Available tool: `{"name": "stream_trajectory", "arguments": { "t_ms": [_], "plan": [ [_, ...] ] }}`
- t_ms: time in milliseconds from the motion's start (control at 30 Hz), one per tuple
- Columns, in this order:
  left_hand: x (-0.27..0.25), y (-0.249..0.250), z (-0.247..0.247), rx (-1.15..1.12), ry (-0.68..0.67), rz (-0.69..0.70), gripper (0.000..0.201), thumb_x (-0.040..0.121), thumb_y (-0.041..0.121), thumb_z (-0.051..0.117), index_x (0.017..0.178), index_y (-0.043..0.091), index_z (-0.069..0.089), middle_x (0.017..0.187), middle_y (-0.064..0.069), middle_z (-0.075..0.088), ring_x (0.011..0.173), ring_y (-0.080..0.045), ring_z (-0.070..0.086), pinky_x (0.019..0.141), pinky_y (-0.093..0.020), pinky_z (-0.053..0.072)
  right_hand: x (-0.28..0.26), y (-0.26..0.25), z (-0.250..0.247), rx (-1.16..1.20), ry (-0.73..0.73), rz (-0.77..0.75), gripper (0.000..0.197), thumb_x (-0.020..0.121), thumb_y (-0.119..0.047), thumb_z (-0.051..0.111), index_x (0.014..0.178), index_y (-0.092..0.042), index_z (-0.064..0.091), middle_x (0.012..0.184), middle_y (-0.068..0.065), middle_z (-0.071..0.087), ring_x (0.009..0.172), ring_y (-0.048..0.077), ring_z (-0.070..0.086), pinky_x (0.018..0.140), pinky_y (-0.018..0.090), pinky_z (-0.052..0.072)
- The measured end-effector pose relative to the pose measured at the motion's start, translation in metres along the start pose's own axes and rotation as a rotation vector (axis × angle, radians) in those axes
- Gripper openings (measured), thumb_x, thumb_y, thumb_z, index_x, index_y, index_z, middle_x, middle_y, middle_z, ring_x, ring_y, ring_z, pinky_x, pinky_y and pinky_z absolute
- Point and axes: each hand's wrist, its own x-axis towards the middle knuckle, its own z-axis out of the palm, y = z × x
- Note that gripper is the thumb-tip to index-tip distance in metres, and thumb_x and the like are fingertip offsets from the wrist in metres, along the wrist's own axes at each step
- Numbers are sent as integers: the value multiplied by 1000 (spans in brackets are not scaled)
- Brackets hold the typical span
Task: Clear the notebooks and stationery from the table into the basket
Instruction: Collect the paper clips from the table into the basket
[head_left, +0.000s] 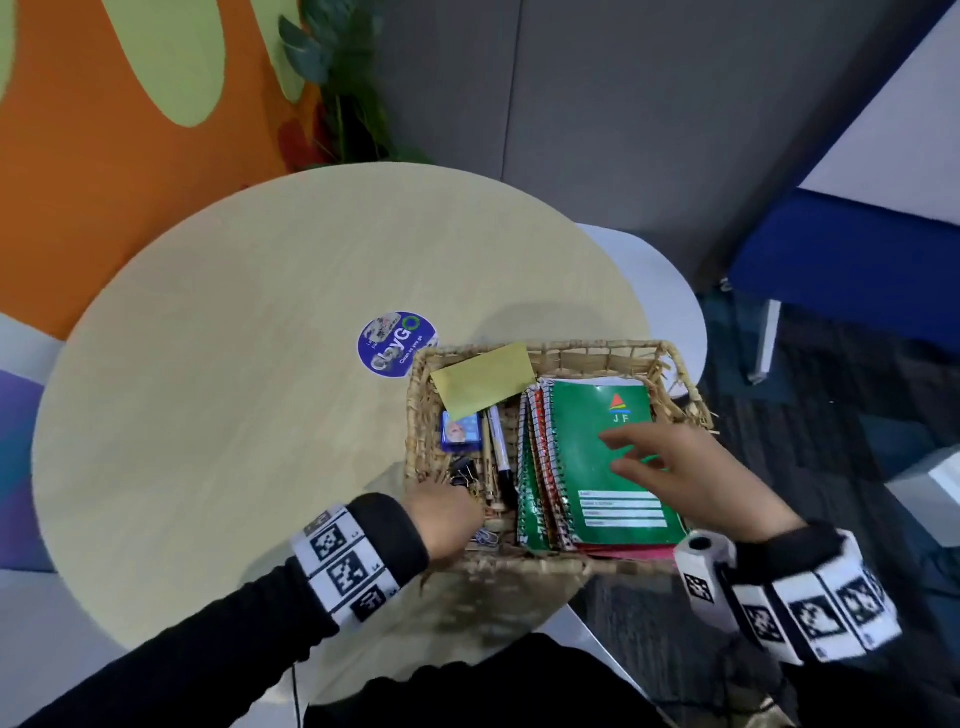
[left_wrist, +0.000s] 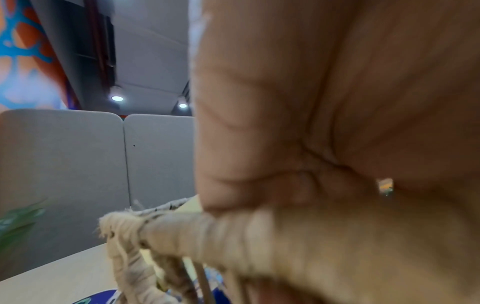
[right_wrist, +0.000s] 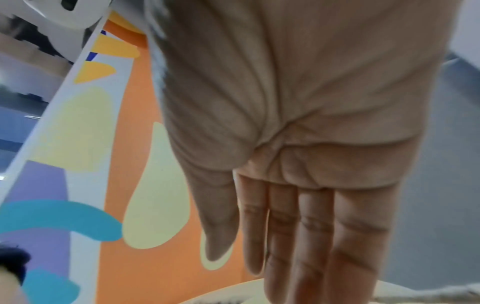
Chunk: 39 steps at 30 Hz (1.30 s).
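A wicker basket (head_left: 571, 347) sits at the right edge of the round table (head_left: 234, 389), partly overhanging it. Inside lie a stack of spiral notebooks topped by a green one (head_left: 582, 415), a yellow envelope (head_left: 485, 384), a small blue box (head_left: 460, 431), a marker (head_left: 500, 447), black binder clips (head_left: 464, 470) and paper clips (head_left: 485, 538). My left hand (head_left: 447, 512) curls over the basket's near-left corner; in the left wrist view the palm (left_wrist: 311, 102) lies on the wrapped rim (left_wrist: 182, 228). My right hand (head_left: 670, 457) is spread over the green notebook, fingers straight (right_wrist: 298, 226).
A round blue sticker (head_left: 397, 343) lies on the tabletop just left of the basket. A white rounded surface (head_left: 670, 291) is behind the basket, a blue sofa (head_left: 857, 260) at the right, a plant (head_left: 337, 104) at the back. Dark carpet lies below the basket's overhang.
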Motion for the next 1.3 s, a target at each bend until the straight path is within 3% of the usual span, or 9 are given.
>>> {"name": "stream_trajectory", "arguments": {
  "t_ms": [100, 167, 233, 333, 500, 667, 900, 1133, 1300],
  "plan": [
    [2, -2, 0, -64, 34, -58, 20, 95, -8, 41, 83, 0, 55, 61, -6, 44, 66, -27, 54, 73, -31, 52, -21, 17, 4, 72, 80, 63, 30, 87, -17, 64, 117, -17, 66, 108, -9, 69, 87, -4, 64, 77, 3, 45],
    [-1, -9, -3, -242, 230, -79, 26, 94, -1, 42, 103, 5, 66, 91, -9, 68, 88, -27, 66, 88, -39, 57, -33, 28, 8, 101, 245, 101, 27, 86, -15, 65, 113, -16, 68, 104, -6, 71, 89, 2, 64, 76, 1, 43],
    [-3, -21, -4, -433, 529, -145, 37, 95, 9, 43, 126, 16, 61, 129, -4, 64, 116, -23, 61, 102, -41, 51, -44, 38, 14, 111, 498, 171, 25, 86, -14, 65, 110, -13, 68, 105, 0, 71, 93, 10, 63, 73, 6, 42],
    [-3, -36, 4, -636, 850, -353, 49, 96, 17, 49, 145, 15, 42, 149, -5, 47, 137, -28, 42, 112, -44, 40, -54, 59, 25, 117, 677, 400, 33, 89, -18, 60, 121, -7, 60, 120, 14, 62, 110, 27, 57, 91, 29, 41],
    [-5, -37, 20, -782, 689, -692, 44, 103, 31, 35, 141, 9, 40, 136, -15, 54, 123, -34, 50, 98, -46, 42, -57, 92, 54, 152, 378, 723, 50, 93, -41, 48, 124, -1, 51, 121, 27, 59, 112, 40, 54, 94, 44, 44],
    [3, -28, 26, -722, 666, -644, 41, 105, 34, 30, 120, 2, 52, 105, -17, 69, 81, -30, 58, 70, -32, 44, -59, 94, 59, 147, 341, 785, 44, 95, -44, 39, 105, -6, 60, 106, 26, 65, 101, 41, 58, 83, 41, 44],
    [-6, -40, 32, -797, 895, -599, 20, 102, 17, 41, 100, 1, 52, 86, -19, 66, 79, -37, 63, 61, -31, 34, -57, 84, 54, 112, 387, 684, 28, 95, -31, 44, 89, -12, 63, 89, 19, 68, 85, 37, 60, 75, 40, 50],
    [-57, -73, 40, -908, 1083, -726, 14, 101, 20, 47, 93, 10, 52, 61, 7, 46, 57, -19, 50, 44, -14, 25, 2, 31, 14, 156, 356, 470, 29, 94, -29, 48, 75, -14, 64, 68, 8, 63, 67, 27, 56, 60, 34, 40],
    [-103, -111, 45, -979, 1245, -907, 17, 100, 20, 50, 89, 8, 55, 57, 1, 52, 51, -17, 47, 46, -27, 30, 86, -24, -5, 184, 322, 251, 35, 92, -27, 50, 63, -9, 58, 54, 12, 62, 54, 28, 57, 53, 30, 40]
  ]
}}
